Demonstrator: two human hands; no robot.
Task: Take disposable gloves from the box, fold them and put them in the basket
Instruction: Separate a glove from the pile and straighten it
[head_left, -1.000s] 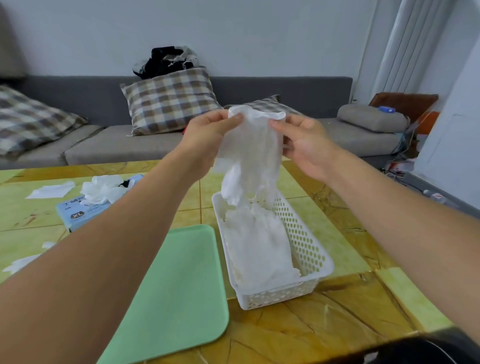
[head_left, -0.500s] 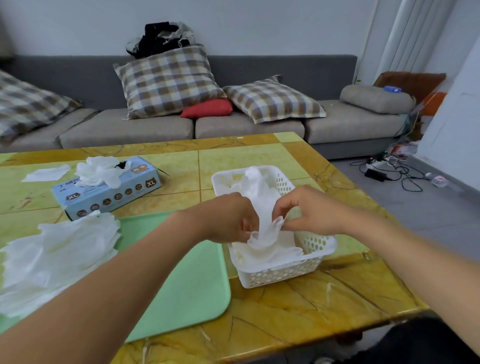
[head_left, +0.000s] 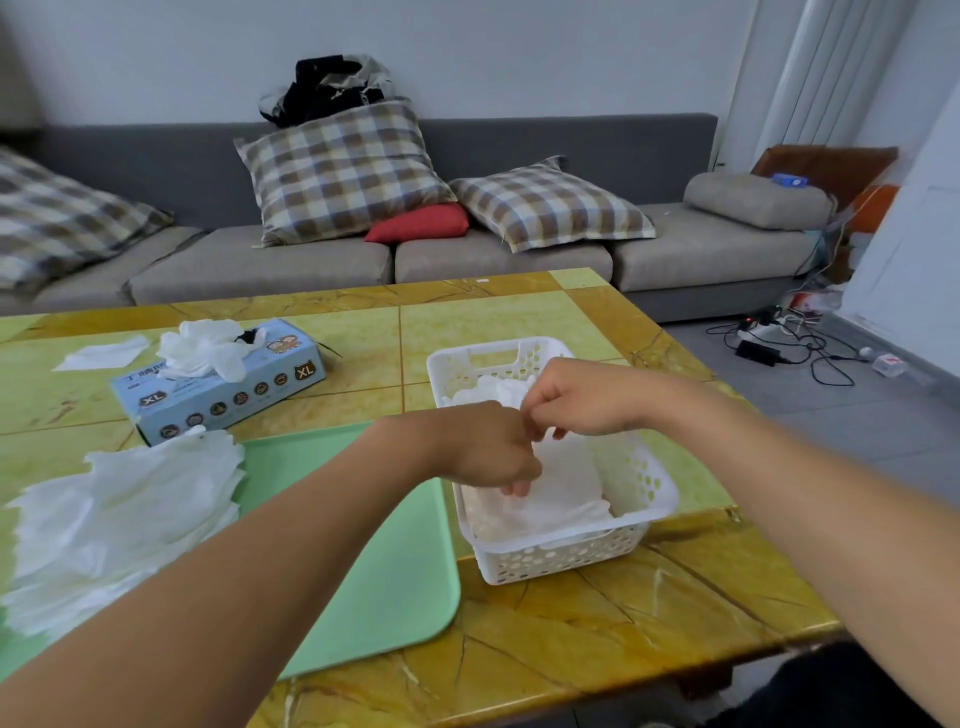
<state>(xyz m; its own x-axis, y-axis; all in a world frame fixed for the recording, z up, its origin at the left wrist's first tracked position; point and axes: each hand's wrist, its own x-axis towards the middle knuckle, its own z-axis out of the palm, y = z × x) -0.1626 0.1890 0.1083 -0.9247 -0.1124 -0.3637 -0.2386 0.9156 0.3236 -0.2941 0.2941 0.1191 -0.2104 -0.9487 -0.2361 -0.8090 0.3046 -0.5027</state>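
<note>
A white perforated basket (head_left: 666, 498) stands on the table and holds folded white gloves (head_left: 566, 499). Both my hands are over it, close together. My left hand (head_left: 485, 452) reaches down into the basket, and its curled fingers hold the top glove. My right hand (head_left: 584, 397) pinches the same glove's upper part just above the basket. The blue glove box (head_left: 223, 387), marked XL, lies at the left back with a glove (head_left: 205, 348) bunched out of its opening. A loose pile of white gloves (head_left: 124, 514) lies on the left of a green tray (head_left: 374, 577).
A flat white sheet (head_left: 101, 353) lies on the yellow tiled table (head_left: 597, 639) left of the box. A grey sofa (head_left: 498, 254) with checked cushions stands behind the table. Cables and a power strip (head_left: 769, 338) lie on the floor at the right.
My hands have lowered the glove from chest height down into the basket. The camera has tilted, so the pile on the tray and the whole box have come into view.
</note>
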